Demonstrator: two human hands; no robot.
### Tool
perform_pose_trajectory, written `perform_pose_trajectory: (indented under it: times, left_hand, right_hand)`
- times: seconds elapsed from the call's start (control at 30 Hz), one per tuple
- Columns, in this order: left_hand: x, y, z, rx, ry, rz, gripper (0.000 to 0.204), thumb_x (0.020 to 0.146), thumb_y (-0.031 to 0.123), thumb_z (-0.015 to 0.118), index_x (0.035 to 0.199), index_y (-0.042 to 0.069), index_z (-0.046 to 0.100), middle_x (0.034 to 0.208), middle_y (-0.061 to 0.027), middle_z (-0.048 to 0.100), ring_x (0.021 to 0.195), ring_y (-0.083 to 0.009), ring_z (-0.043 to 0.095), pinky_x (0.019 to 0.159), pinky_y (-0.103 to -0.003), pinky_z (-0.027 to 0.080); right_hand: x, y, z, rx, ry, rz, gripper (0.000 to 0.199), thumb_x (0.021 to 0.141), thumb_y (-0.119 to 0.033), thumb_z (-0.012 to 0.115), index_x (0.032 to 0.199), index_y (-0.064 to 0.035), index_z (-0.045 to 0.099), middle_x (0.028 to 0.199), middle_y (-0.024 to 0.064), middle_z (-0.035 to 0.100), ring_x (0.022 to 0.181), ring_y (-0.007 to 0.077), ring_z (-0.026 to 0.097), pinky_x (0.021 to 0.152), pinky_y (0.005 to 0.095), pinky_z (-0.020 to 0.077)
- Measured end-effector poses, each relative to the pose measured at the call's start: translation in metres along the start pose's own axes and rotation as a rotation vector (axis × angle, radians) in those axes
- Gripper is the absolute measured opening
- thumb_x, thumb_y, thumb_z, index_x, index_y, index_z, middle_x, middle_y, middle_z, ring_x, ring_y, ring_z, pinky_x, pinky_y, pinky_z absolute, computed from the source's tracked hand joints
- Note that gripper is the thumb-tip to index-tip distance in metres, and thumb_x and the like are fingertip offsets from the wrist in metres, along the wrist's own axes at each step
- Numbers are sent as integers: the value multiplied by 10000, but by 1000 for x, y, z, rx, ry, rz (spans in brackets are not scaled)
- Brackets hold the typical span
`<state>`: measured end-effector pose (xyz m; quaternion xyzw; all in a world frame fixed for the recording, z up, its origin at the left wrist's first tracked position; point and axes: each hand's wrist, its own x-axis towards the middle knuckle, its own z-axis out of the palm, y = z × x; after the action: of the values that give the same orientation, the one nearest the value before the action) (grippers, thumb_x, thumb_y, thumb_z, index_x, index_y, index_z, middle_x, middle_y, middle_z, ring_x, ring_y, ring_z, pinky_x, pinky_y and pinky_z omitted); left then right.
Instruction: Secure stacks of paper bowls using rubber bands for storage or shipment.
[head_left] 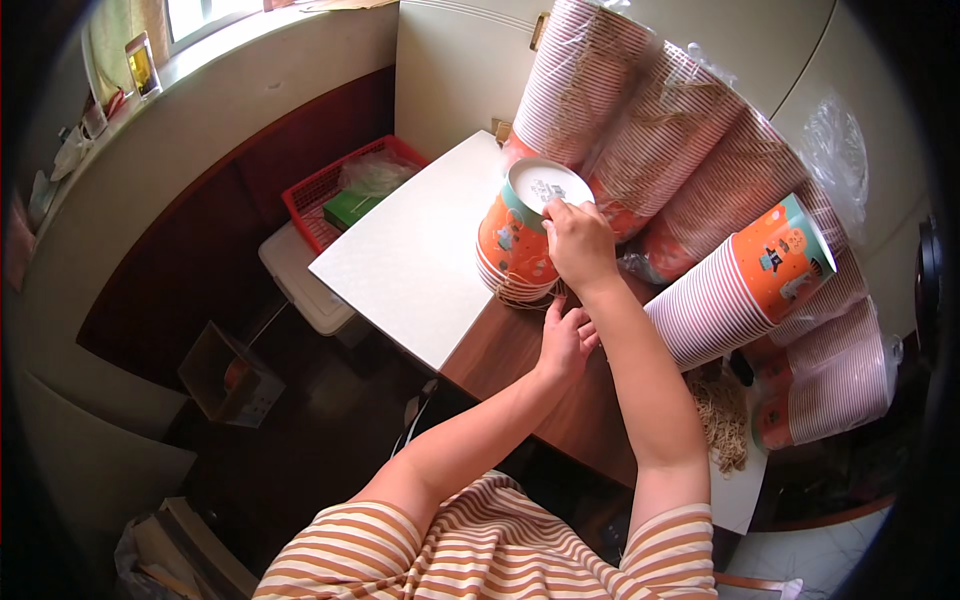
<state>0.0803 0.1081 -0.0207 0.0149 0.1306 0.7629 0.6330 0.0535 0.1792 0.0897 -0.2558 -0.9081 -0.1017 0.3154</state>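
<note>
A short stack of orange paper cups (512, 232) stands upside down on the table, its white printed base facing up under a green band. Strands of tan twine (522, 290) loop round its lower rims. My right hand (582, 245) is closed at the near right edge of the base; whatever its fingertips pinch is hidden. Lower down, beside the rims, my left hand (567, 345) has its thumb raised and its fingers curled, with twine running to the thumb. A long cup stack (740, 280) lies tilted to the right of my right forearm.
Tall plastic-wrapped cup stacks (660, 130) line the table's back and right. A loose heap of twine (725, 415) lies near the right corner. The table (400, 260) is part white, part brown. Beyond its left edge are a red basket (310, 205) and a carton (230, 375).
</note>
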Motion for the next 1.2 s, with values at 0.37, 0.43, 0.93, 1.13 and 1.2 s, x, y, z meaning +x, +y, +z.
perform_pose_trajectory:
  times: [0.37,0.43,0.93,1.13,1.2]
  left_hand:
    - [-40,67,-53,965,100,577,156,838,31,570,990,9,598,832,0,598,706,-50,527,604,-207,434]
    - [-31,102,-59,1104,229,538,160,829,71,586,970,6,622,824,-49,627,717,-99,560,653,-242,471]
    - [39,159,-92,1617,66,637,726,763,17,535,1437,15,266,1380,-181,447,1230,-263,488,959,-341,432]
    - [36,157,-86,1657,58,585,689,759,6,516,1414,-15,299,1357,-178,471,1218,-263,511,1031,-350,394]
    - [36,157,-86,1630,62,592,687,755,9,516,1409,-18,308,1350,-176,479,1210,-264,518,1026,-347,399]
  right_hand:
    - [-2,2,-3,5,-41,17,117,795,-119,645,905,-83,621,835,88,672,829,305,592,757,418,472]
    - [-4,3,-1,-1,-8,-7,98,799,-127,628,888,-86,627,825,80,672,822,295,592,747,415,470]
    - [-16,10,6,55,142,-26,116,803,-132,620,900,-90,668,886,58,665,835,260,607,763,384,480]
    - [-16,4,5,55,55,65,163,785,-97,649,944,-67,672,975,88,674,899,280,612,804,378,495]
    - [-17,3,5,54,58,70,161,783,-96,650,940,-70,673,974,87,674,897,279,613,801,378,498]
